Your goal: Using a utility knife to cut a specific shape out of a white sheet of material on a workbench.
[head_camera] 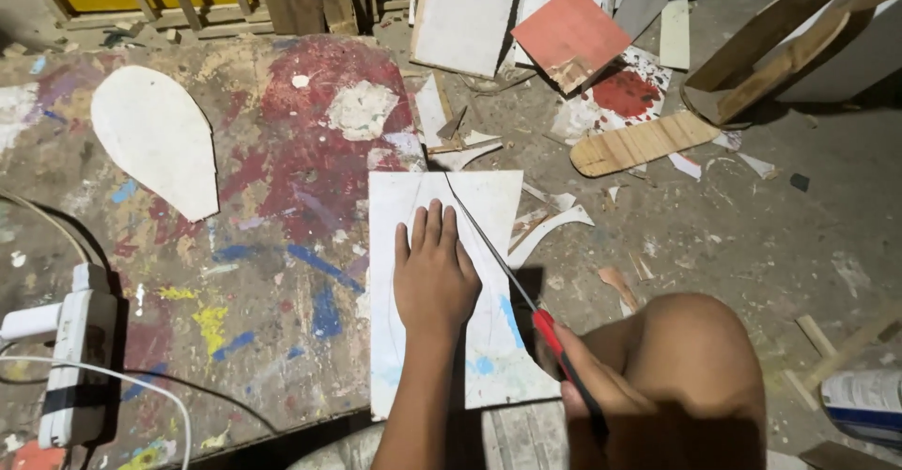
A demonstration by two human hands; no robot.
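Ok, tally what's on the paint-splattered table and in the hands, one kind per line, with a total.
White boards: 2, a rectangular sheet under the left hand and an oval cutout
Saws: 1, the thin-bladed saw with a red handle, held by the right hand
Power strips: 1, white power strip at the table's edge
Total: 4

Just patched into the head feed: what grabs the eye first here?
At centre, the left hand lies flat on a white board, while the right hand holds a red-handled saw whose blade runs along the board's right side. The paint-splashed table beneath stands out, with a white teardrop-shaped cutout at upper left.
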